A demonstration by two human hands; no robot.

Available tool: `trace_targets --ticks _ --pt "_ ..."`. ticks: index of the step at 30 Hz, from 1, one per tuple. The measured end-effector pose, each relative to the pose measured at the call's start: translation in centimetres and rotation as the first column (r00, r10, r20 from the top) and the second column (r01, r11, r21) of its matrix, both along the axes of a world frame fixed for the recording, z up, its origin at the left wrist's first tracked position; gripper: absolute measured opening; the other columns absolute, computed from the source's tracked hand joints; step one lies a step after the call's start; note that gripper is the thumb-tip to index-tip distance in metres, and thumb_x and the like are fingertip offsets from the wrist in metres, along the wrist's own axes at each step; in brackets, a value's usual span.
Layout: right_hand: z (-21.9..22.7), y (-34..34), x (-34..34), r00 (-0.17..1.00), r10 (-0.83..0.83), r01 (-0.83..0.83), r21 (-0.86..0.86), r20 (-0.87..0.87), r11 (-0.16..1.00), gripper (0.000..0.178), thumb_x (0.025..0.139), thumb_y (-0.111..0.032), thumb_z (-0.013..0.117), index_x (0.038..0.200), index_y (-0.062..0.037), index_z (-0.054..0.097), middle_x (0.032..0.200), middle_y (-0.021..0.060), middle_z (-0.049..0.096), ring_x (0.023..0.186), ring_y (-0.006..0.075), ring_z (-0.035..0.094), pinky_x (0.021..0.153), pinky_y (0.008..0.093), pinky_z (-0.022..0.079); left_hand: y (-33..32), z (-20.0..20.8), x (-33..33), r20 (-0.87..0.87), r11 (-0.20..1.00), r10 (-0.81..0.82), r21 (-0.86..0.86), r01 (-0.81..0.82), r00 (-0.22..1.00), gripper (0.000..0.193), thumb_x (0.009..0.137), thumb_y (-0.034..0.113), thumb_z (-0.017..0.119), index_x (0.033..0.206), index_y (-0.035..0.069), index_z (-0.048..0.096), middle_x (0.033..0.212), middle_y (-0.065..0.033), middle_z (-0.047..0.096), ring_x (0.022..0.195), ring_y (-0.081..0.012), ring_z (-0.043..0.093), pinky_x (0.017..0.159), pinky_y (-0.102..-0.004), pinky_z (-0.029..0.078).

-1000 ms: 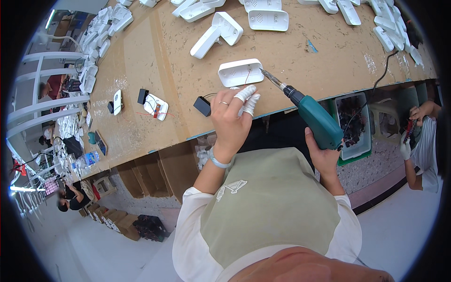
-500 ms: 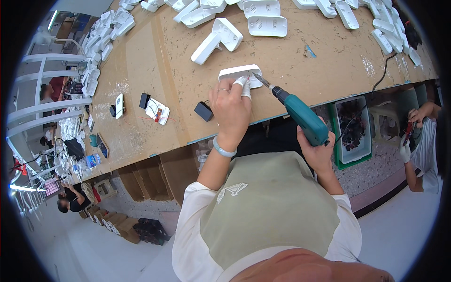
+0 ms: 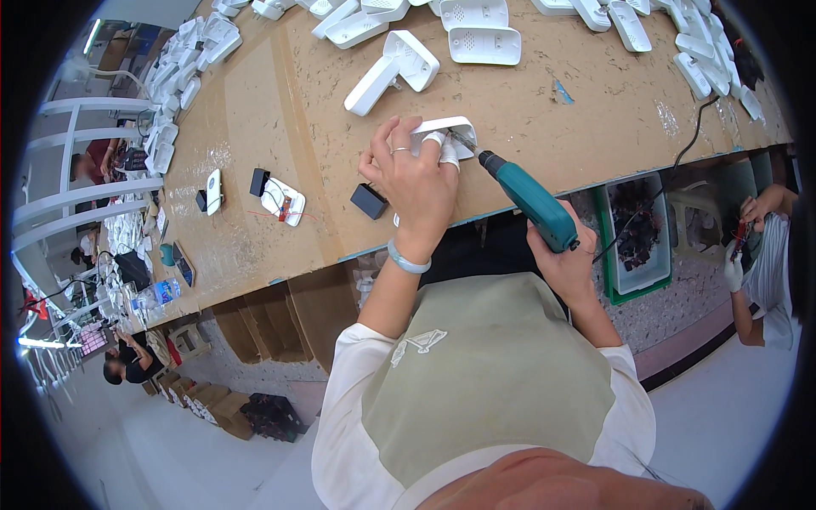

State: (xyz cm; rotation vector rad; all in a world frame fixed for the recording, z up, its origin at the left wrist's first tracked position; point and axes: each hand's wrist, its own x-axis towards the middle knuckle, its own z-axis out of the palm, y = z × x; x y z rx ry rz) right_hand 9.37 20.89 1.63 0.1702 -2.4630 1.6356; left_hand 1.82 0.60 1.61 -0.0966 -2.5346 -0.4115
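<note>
My right hand [image 3: 568, 259] is wrapped round the handle of a teal electric screwdriver [image 3: 531, 197]. Its bit slants up and left into a white plastic housing [image 3: 468, 128] near the table edge. My left hand [image 3: 415, 183] grips the housing from its left side, with white-wrapped fingertips inside the shell beside the bit. Whatever the tip touches is hidden by those fingers. Just left of my wrist lies a small black box [image 3: 369, 201]. Farther left, a white housing [image 3: 293, 204] has a black box and thin red wires attached.
Many white housings [image 3: 484, 46] lie along the far side of the cardboard-covered table [image 3: 331, 161]. Below the edge at right stands a green-rimmed bin [image 3: 605, 255] of dark parts; a black cable [image 3: 699, 127] hangs past it. A co-worker's hands [image 3: 752, 208] are at far right.
My left hand has moved slightly left and now covers the housing's left end. The screwdriver and my right hand have shifted a little up and left, with the bit deeper behind my fingertips.
</note>
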Motion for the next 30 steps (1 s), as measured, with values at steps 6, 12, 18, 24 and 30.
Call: trace_targets --ticks 6,12,18,24,30 --pt "0.03 -0.04 0.01 1.000 0.007 -0.007 0.019 0.012 1.000 0.017 0.082 0.003 0.071 0.099 0.0027 0.066 0.084 0.0097 0.067 0.069 0.0143 0.065 0.066 0.0260 0.051 0.18 -0.01 -0.06 0.002 1.000 0.015 -0.001 -0.015 1.000 0.006 0.065 0.004 0.069 0.071 0.003 0.067 0.117 -0.0107 0.065 0.123 -0.0331 0.050 0.096 -0.0517 0.030" --pt "-0.14 0.09 0.02 1.000 -0.005 0.005 0.016 -0.020 1.000 0.018 0.082 0.004 0.070 0.099 0.0022 0.066 0.083 0.0088 0.067 0.068 0.0141 0.064 0.066 0.0259 0.050 0.11 -0.21 -0.12 -0.003 1.000 0.025 -0.010 -0.025 1.000 0.005 0.066 0.005 0.069 0.070 0.003 0.068 0.116 -0.0105 0.066 0.122 -0.0327 0.050 0.096 -0.0515 0.030" --pt "-0.63 0.41 0.04 0.999 0.035 -0.035 0.037 0.004 0.999 0.031 0.081 0.001 0.071 0.111 -0.0006 0.063 0.080 0.0134 0.066 0.068 0.0235 0.066 0.065 0.0299 0.052 0.09 -0.30 -0.07 -0.015 1.000 0.022 -0.007 -0.022 1.000 0.005 0.067 0.006 0.070 0.069 0.004 0.067 0.116 -0.0093 0.067 0.121 -0.0323 0.050 0.095 -0.0517 0.030" --pt "-0.56 0.43 0.04 0.999 0.031 -0.031 0.027 0.012 0.999 0.030 0.081 0.001 0.072 0.110 -0.0008 0.063 0.080 0.0133 0.065 0.067 0.0244 0.066 0.065 0.0303 0.051 0.08 -0.30 -0.01 -0.015 1.000 0.021 -0.012 -0.021 1.000 0.006 0.068 0.008 0.071 0.069 0.004 0.067 0.116 -0.0090 0.067 0.121 -0.0323 0.050 0.095 -0.0517 0.030" --pt "-0.39 0.39 -0.01 0.999 0.034 -0.033 0.034 -0.008 0.999 0.029 0.081 0.001 0.071 0.109 -0.0008 0.063 0.081 0.0136 0.065 0.067 0.0264 0.066 0.065 0.0308 0.052 0.13 -0.24 0.00 -0.010 1.000 0.019 -0.003 -0.019 1.000 0.006 0.068 0.008 0.071 0.069 0.004 0.067 0.116 -0.0090 0.066 0.121 -0.0321 0.050 0.094 -0.0514 0.030"
